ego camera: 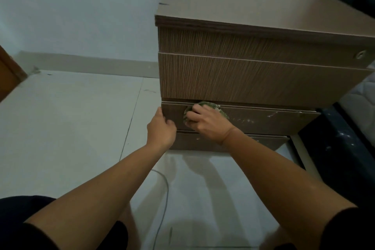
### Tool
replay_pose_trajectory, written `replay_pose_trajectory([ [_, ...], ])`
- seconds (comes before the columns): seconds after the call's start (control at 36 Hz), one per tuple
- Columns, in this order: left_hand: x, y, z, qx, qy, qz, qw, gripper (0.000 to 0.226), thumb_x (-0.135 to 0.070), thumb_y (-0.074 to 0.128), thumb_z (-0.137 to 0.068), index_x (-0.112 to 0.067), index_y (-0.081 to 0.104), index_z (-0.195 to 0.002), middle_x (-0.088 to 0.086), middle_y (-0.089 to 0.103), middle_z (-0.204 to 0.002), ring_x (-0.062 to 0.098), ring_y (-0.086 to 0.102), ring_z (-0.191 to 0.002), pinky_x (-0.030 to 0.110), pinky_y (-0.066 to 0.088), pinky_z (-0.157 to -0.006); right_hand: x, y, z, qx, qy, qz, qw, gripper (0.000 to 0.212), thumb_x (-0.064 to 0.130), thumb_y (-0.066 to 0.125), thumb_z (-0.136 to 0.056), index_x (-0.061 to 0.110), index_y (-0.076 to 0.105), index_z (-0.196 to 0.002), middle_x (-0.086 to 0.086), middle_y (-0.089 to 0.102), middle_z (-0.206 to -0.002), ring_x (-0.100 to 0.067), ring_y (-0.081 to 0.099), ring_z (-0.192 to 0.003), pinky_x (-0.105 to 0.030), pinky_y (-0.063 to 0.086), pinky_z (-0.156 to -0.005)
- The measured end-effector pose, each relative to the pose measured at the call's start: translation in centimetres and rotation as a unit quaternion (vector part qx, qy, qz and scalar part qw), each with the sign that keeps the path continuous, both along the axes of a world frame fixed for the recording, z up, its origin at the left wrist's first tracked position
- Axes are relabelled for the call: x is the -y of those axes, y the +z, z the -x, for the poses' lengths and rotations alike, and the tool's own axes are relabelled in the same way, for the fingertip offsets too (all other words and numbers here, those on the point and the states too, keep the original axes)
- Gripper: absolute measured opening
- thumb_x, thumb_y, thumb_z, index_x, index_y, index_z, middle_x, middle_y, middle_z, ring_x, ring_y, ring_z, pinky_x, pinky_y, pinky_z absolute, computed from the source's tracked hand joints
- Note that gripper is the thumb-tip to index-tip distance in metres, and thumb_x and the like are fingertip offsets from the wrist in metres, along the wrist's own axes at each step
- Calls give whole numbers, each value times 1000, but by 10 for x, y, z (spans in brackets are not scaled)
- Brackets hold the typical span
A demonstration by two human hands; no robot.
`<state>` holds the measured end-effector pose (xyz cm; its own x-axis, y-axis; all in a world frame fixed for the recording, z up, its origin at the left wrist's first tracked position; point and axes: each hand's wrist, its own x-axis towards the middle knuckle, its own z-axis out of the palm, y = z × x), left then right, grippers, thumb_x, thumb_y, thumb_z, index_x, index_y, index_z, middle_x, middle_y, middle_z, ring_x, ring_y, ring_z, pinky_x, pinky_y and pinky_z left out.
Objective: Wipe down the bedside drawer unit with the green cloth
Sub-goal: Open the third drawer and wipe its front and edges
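From the head camera, a brown wood-grain drawer unit (253, 71) stands on a pale tiled floor (71, 117) against a light wall (81, 10), filling the frame from about 12 to 3 o'clock. Its flat top is bare apart from a small dark mark near the left edge, and a round metal lock (361, 54) sits at the far right of the top drawer front. The third drawer front (263, 119) down is darker and carries whitish smears toward its right end. The right hand (205, 121), just right of centre, is closed around a bunched green cloth (209, 107) and presses it against the upper left part of that drawer front, right below the gap under the drawer above; only the cloth's top and edges show past the fingers. The left hand (162, 126) is just beside it at 9 o'clock, fingers curled loosely at the unit's left front corner, touching the edge; it holds nothing. Both bare forearms reach up from 6 o'clock. A thin grey cable (164, 193) trails across the floor between the arms. At 9 o'clock, a brown door edge (10, 73) shows. At 3 to 4 o'clock, a dark bed frame (343, 148) stands next to the unit.
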<state>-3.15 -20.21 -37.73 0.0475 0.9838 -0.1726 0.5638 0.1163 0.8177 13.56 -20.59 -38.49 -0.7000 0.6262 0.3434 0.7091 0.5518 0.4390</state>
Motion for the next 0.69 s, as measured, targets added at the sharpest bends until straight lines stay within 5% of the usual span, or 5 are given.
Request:
replay_pose_trajectory([
  [0.11,6,2,-9,-14,11,6,1000,56,-15,40,-93,-16,23,-147,11,54,-132,31,54,-116,43,47,-99,11,3,-24,-3,-15,6,1000,37,20,37,-87,18,74,-83,0,66,-85,-20,37,-84,-31,37,-64],
  [0.28,21,10,-35,-11,25,-6,1000,74,-14,42,-97,-13,-9,-151,9,16,-157,31,31,-139,40,31,-114,27,7,-65,4,-43,25,999,35,19,39,-84,19,74,-84,0,66,-88,-20,37,-84,-30,47,-58],
  [0.44,38,9,-59,-86,-23,-40,995,76,-17,44,-96,-10,-10,-150,12,-16,-158,31,10,-146,38,21,-118,46,10,-101,-4,-71,31,997,38,21,37,-81,20,75,-83,-2,66,-87,-20,37,-84,-30,49,-56],
  [0.58,51,5,-79,-213,-89,-100,968,75,-24,42,-96,-6,-6,-150,11,-17,-158,26,-12,-146,43,1,-119,64,12,-135,-5,-109,28,994,36,21,39,-78,20,75,-80,-2,65,-88,-19,36,-83,-29,48,-56],
  [0.69,57,5,-93,-282,-154,-138,937,72,-27,39,-96,-6,-3,-150,8,-12,-159,23,-13,-147,43,-1,-118,75,11,-156,-8,-137,29,990,23,21,52,-73,23,75,-78,-1,64,-85,-19,36,-83,-27,45,-55],
])
